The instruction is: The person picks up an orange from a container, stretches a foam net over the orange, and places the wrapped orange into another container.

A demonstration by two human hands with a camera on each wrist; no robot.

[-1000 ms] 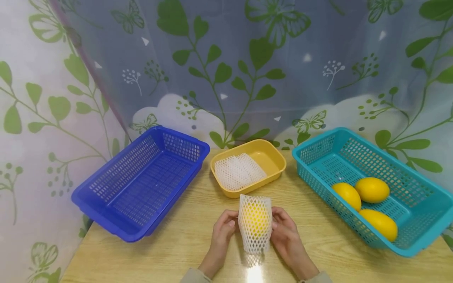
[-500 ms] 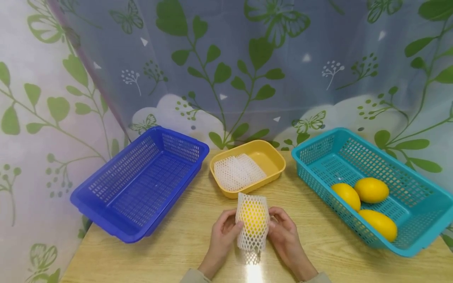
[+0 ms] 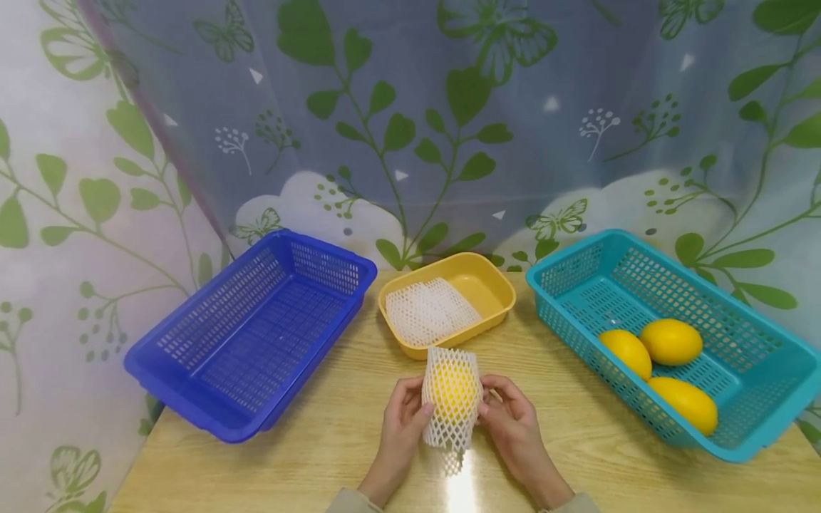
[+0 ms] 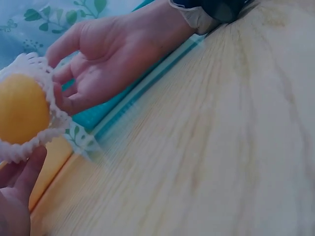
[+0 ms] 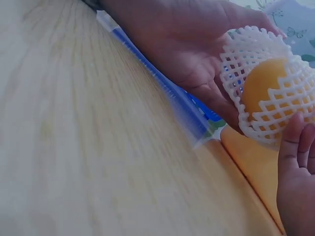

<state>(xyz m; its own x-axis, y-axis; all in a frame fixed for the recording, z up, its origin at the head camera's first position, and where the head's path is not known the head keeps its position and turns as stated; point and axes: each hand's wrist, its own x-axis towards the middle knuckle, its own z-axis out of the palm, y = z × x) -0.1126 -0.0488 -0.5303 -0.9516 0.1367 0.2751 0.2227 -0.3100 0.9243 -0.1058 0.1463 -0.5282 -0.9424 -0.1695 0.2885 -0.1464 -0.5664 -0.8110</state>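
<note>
In front of me a yellow oval fruit (image 4: 22, 108), possibly a mango, sits inside a white foam fruit net (image 3: 449, 434). The net's open end hangs loose below the fruit in the head view. My left hand (image 3: 403, 420) grips the net's left side, thumb toward me. On the right side, my right hand (image 3: 513, 424) pinches the net between thumb and fingers. Through the net's opening, the right wrist view shows part of the bare fruit (image 5: 263, 86).
A blue basket (image 3: 250, 349) stands at left. Behind the hands, a yellow tray (image 3: 484, 281) holds flat white foam nets (image 3: 430, 310). At right, a teal basket (image 3: 596, 296) holds three yellow fruits (image 3: 671, 342). A patterned curtain (image 3: 410, 142) hangs behind the wooden table (image 3: 321, 442).
Both hands have shifted the netted fruit slightly left and up in the head view. My left thumb has moved onto the net's front. The view has turned a little.
</note>
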